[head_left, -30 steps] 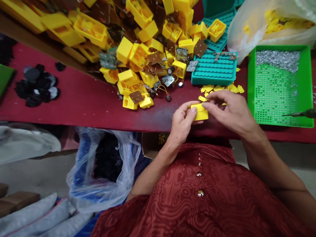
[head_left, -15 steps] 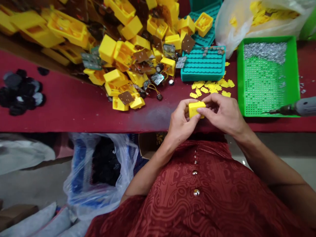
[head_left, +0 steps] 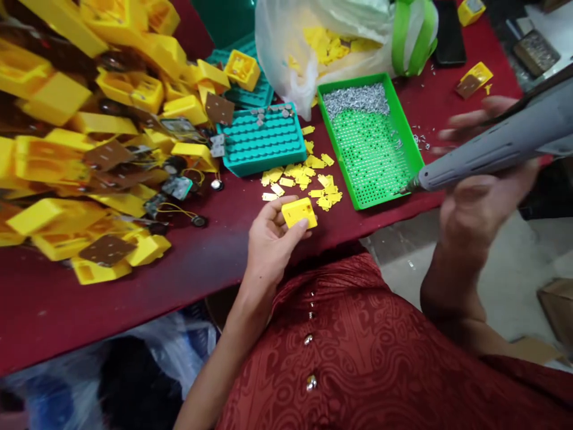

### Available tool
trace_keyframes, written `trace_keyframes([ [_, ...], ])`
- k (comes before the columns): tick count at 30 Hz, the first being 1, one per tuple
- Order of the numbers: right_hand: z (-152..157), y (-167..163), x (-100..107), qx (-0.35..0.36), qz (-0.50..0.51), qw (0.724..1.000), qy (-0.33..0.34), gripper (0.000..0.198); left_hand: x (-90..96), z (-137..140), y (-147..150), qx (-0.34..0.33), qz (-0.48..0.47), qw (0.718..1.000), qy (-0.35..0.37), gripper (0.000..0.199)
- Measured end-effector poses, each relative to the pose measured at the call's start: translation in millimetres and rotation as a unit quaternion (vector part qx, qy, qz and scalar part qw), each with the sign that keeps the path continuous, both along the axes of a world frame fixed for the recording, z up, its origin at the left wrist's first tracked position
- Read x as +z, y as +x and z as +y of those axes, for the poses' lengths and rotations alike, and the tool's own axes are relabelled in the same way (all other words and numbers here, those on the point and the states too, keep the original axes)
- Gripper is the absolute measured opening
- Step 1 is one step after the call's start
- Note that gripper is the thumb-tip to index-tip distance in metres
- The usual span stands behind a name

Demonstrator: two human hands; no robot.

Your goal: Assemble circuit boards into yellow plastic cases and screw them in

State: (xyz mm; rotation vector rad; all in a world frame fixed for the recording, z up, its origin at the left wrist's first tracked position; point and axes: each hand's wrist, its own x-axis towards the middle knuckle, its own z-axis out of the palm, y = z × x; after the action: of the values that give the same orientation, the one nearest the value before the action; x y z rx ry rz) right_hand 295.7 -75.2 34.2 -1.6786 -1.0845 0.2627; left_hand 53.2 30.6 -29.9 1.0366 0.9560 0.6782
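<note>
My left hand (head_left: 273,239) is closed on a small yellow plastic case (head_left: 298,214), pinched between thumb and fingers over the table's front edge. A grey electric screwdriver (head_left: 487,140) slants in from the right, its bit over the near corner of the green tray (head_left: 380,200). Around its body is my right hand (head_left: 474,200), smeared by motion, with fingers stretched out on the far side and the thumb side on the near side. The fingers do not look wrapped round it. Small yellow plates (head_left: 299,173) lie just beyond my left hand.
Silver screws (head_left: 358,100) fill the tray's far end. A teal ridged tray (head_left: 264,140) holds small metal parts. Yellow housings (head_left: 116,191) with wires and brown boards pile up at left. Behind are a plastic bag (head_left: 286,54) of yellow pieces and a dark phone-like slab (head_left: 450,36).
My right hand has let go of the yellow case and moved right to the screwdriver. My left hand keeps the case. The view has turned to the right.
</note>
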Motion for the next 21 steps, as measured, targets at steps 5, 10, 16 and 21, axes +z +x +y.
trace_keyframes([
  [5, 23, 0, -12, 0.03, 0.035, 0.985, 0.167, 0.06, -1.8, -7, 11, -0.031, 0.014, 0.999, -0.015, 0.056],
  [10, 51, -8, -20, -0.022, 0.038, 0.987, 0.153, 0.075, -8.5, -7, 13, -0.035, 0.017, 0.999, -0.033, 0.054],
  [16, 73, -13, -27, -0.123, -0.002, 0.992, -0.014, 0.046, -9.8, -8, 15, -0.003, -0.013, 0.998, -0.063, 0.052],
  [21, 76, -16, -30, -0.143, -0.006, 0.989, -0.047, 0.051, -7.1, -7, 14, -0.009, -0.017, 0.997, -0.068, 0.05],
])
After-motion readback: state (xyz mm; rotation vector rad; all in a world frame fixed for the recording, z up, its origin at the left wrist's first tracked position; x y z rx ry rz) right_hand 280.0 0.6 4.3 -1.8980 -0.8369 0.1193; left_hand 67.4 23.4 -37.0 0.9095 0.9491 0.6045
